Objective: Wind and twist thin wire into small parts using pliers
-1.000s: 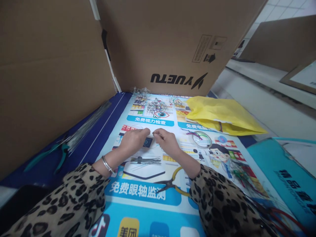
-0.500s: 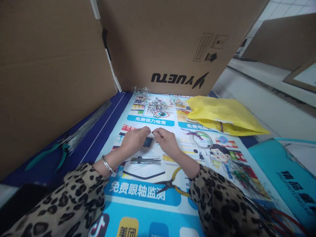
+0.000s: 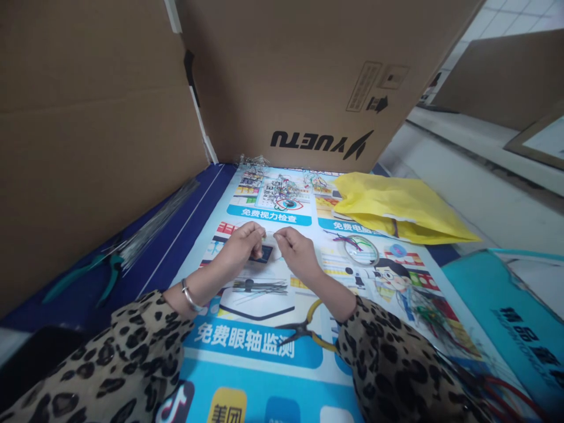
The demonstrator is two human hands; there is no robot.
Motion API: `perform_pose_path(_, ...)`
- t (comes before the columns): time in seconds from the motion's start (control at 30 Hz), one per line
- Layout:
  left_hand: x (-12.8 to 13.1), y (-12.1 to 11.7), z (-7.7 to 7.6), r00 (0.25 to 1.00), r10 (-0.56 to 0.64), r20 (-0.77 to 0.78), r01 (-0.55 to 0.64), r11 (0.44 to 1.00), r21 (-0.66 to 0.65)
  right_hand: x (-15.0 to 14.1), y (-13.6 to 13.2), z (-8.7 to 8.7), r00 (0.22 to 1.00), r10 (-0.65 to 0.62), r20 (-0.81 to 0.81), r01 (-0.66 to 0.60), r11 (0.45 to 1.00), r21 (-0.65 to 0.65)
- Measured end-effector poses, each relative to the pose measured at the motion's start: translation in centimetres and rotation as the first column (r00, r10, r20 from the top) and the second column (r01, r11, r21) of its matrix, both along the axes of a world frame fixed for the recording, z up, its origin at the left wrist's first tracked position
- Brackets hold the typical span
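My left hand [image 3: 244,245] and my right hand [image 3: 296,249] face each other over the middle of the printed sheet, fingertips a small gap apart. Both are closed in a pinch. What they pinch is too fine to make out. Just below them lies a bundle of thin cut wires [image 3: 259,286]. Yellow-handled pliers [image 3: 304,330] rest near my right forearm, jaws pointing left. To the right of my right hand is a clear round dish [image 3: 362,251] with purple and green wire pieces at it.
Cardboard panels [image 3: 308,76] wall the back and left. Teal-handled pliers [image 3: 112,276] and long straight wires [image 3: 158,220] lie at left. Tangled wire pieces [image 3: 282,189] are at the back. A yellow bag [image 3: 405,205], a teal bag [image 3: 497,311] and red-handled pliers [image 3: 506,390] are at right.
My fingertips have moved slightly apart. My left hand has turned, so its curled fingers show more. The things on the table have stayed in place.
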State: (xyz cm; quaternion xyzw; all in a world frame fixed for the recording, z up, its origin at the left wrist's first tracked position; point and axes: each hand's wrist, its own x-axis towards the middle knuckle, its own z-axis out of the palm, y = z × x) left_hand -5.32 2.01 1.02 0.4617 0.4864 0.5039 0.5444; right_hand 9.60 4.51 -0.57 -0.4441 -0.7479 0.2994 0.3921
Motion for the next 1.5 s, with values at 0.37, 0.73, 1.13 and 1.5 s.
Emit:
perform_pose_path(0.37,-0.5,0.4,-0.2,0.959,-0.023,-0.283,0.040,0.998,0.055,0.3,0.3,-0.3,0.999,-0.012,0.033,0.013,0.999,-0.040)
perform_pose_path(0.73,-1.4,1.3,-0.7,0.223,0.159,-0.962,0.149,0.970,0.194,0.3,2.0,-0.3,0.942,-0.030,0.333,0.038,0.999,-0.015)
perform_pose_path(1.13,-3.0,1.0,1.0,0.179,0.253,-0.951,0.306,0.904,0.298,3.3,3.3,0.0,0.931,-0.004,0.365,-0.009,0.999,0.033)
perform_pose_path(1.5,-3.4,1.5,-0.5,0.231,0.013,-0.973,0.631,0.759,0.160,3.4,3.1,-0.7,0.818,0.168,0.550,-0.309,0.935,0.175)
